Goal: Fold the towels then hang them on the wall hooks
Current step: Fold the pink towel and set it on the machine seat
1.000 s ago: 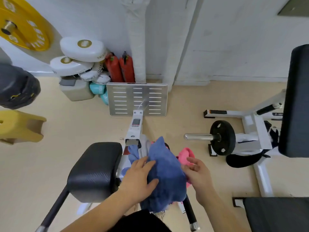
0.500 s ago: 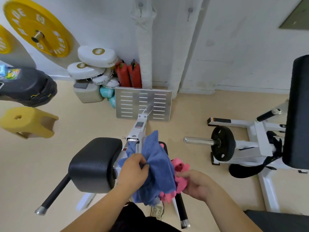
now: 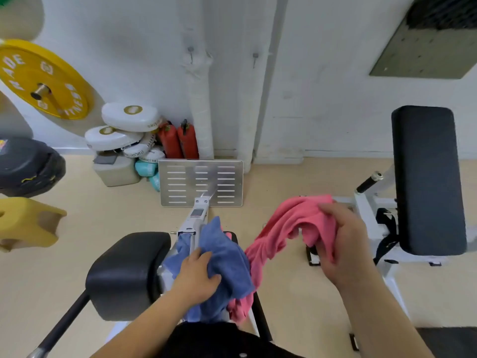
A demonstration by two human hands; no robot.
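The right hand [image 3: 343, 244], fingers curled round the pink towel [image 3: 281, 226], has dragged it out well right of the black pad [image 3: 126, 272], while the left hand [image 3: 196, 275], seemingly clutching, pins the blue towel [image 3: 227, 257] just beside that pad, so folding looks ready to begin.

A slotted metal footplate [image 3: 201, 186] stands on the beige floor [image 3: 284, 182] at the foot of a white-painted wall [image 3: 322, 86]. Right behind the footplate a white wrapped pipe [image 3: 200, 112] runs up the wall, with two red canisters [image 3: 178, 140] just left of the pipe. Further left of the footplate, white oval pads [image 3: 129, 117] are stacked over a beige box [image 3: 116, 171], and a yellow weight plate [image 3: 44, 78] hangs higher up. In front of the footplate, to the left, sits a black seat pad [image 3: 126, 272]. Well to its right stands a tall black backrest pad [image 3: 426, 177] on a white frame [image 3: 366, 210], with a dark panel [image 3: 426, 47] on the wall above. The light is even and soft.
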